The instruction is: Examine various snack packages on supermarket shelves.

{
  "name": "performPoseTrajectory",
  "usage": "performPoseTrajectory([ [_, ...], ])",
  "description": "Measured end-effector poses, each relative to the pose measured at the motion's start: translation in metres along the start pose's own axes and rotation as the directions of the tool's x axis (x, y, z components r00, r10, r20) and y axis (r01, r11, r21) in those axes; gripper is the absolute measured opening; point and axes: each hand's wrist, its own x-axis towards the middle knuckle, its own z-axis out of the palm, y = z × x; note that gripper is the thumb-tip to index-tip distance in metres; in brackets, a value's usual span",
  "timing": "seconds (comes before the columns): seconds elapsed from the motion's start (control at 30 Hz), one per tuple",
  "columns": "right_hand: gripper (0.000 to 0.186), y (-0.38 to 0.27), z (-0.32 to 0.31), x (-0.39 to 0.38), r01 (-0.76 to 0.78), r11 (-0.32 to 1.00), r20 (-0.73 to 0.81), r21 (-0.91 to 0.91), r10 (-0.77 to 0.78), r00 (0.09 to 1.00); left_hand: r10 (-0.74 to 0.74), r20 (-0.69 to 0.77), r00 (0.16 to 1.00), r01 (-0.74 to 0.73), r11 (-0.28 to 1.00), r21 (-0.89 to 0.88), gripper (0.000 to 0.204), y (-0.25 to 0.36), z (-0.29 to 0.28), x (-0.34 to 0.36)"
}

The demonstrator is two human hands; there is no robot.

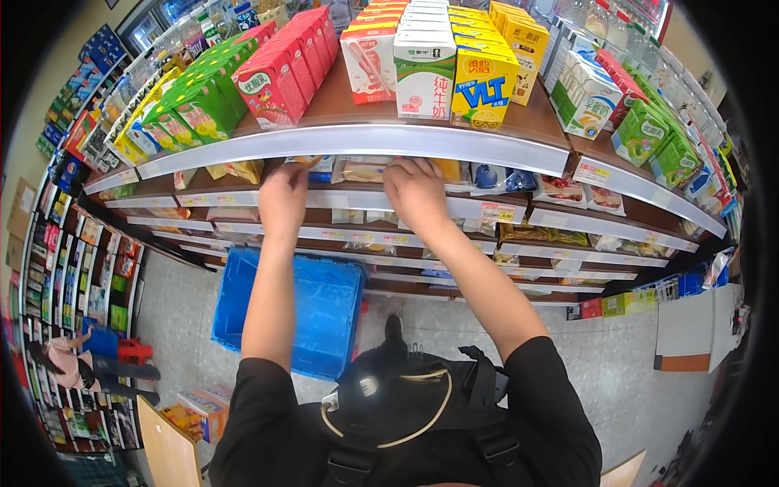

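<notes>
Both my hands reach into the second shelf, just below the top shelf's white front edge. My left hand is closed, its fingertips around something I cannot make out, beside a blue and white packet. To its right lies a clear flat packet with pale contents. My right hand is at that packet's right end, with curled fingers; what they hold is partly hidden. A yellow packet shows just beyond this hand, and blue packets lie farther right.
Above stand rows of drink cartons on the top shelf. Below my left forearm a blue plastic crate rests on the grey floor. At far left a person is by another shelf. A white box is at the right.
</notes>
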Motion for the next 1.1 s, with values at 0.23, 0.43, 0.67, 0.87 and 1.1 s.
performPoseTrajectory([
  [0.23,0.003,-0.004,0.002,0.0,-0.02,0.999,-0.011,0.03,0.02,1.0,0.227,0.028,0.973,-0.229,0.96,0.16,0.025,-0.05,-0.017,0.026],
  [0.43,0.004,0.001,0.005,-0.003,-0.008,1.0,-0.023,0.015,0.008,1.0,-0.008,0.213,0.977,-0.065,0.94,0.334,0.033,-0.047,-0.01,0.039],
  [0.67,0.005,-0.001,0.004,-0.003,0.011,0.999,-0.01,0.034,-0.011,1.0,0.025,0.322,0.947,-0.088,0.98,0.181,0.038,-0.065,-0.002,0.057],
  [0.87,0.005,0.003,0.003,-0.007,0.023,1.0,0.004,0.022,-0.023,1.0,-0.282,0.297,0.912,0.37,0.877,-0.307,0.042,-0.027,-0.009,0.048],
  [1.1,0.014,-0.013,-0.019,-0.003,0.007,0.994,-0.005,0.112,-0.006,1.0,-0.39,0.083,0.917,0.279,0.477,-0.833,0.045,0.001,-0.056,-0.014],
])
